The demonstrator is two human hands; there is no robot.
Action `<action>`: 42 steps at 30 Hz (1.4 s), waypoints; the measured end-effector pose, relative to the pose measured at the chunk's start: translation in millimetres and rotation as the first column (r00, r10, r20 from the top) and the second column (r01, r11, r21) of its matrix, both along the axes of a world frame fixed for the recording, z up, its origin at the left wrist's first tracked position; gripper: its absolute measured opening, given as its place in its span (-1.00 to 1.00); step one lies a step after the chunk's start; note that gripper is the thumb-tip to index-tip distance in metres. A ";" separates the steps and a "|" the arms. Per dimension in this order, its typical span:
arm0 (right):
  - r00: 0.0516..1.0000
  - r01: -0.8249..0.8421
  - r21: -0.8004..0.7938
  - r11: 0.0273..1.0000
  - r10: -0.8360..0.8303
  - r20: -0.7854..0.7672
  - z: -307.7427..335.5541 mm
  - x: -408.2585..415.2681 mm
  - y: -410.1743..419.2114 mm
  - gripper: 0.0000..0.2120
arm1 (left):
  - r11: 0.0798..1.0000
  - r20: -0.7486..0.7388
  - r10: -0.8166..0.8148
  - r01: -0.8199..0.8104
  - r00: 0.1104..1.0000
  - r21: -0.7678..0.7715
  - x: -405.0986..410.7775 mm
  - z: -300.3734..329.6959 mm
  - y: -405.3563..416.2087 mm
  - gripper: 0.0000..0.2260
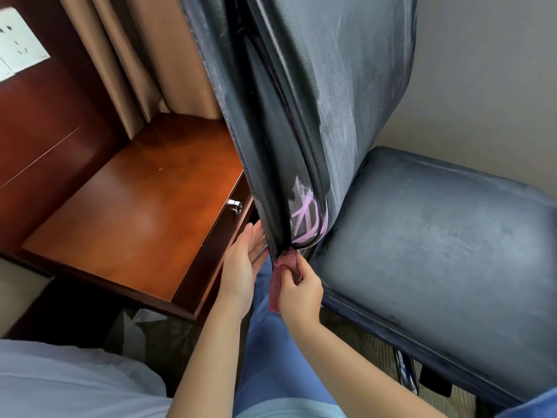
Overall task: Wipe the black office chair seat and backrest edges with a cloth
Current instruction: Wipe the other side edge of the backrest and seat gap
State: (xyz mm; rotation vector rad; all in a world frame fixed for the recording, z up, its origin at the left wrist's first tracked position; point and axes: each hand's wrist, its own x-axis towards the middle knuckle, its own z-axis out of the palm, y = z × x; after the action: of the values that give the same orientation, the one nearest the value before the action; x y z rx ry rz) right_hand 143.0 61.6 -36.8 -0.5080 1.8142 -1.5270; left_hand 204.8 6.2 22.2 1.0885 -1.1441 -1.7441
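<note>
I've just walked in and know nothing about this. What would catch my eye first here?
Probably the pink scribbles low on the black chair's backrest, just above where the right hand pinches a reddish cloth against the backrest's bottom edge. The left hand rests flat against that edge from the other side. To the right, the seat looks dusty and streaked.

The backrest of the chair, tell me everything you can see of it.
The backrest is black leather-like material with stitched edge seams, seen edge-on and standing upright above the seat. Its surface is streaked with whitish chalky smears, and pink scribbles mark its lower end. The left hand rests flat against its lower side, while the right hand presses a reddish cloth to its bottom edge.
</note>
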 end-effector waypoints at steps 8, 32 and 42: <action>0.998 0.007 -0.095 0.995 -0.012 -0.054 0.3 6.1 -2.1 -0.69 | 1.000 -0.027 0.003 -0.003 1.000 -0.011 -2.7 1.0 5.1 -0.68; 0.995 0.031 0.204 0.979 -0.050 0.088 -17.1 -7.4 -15.7 -0.71 | 0.998 -0.057 0.031 -0.034 0.998 -0.058 -10.3 -3.0 18.1 -0.73; 0.978 0.058 0.249 0.967 -0.105 0.180 -22.1 6.3 -24.1 -0.79 | 0.993 0.073 -0.009 0.017 0.997 -0.113 -10.3 -19.2 5.4 -0.70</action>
State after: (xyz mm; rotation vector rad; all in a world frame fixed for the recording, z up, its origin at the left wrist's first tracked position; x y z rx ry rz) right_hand 149.3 37.5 -58.9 -0.1633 1.8555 -1.3318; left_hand 194.5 11.6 3.0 1.0849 -1.2819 -1.6398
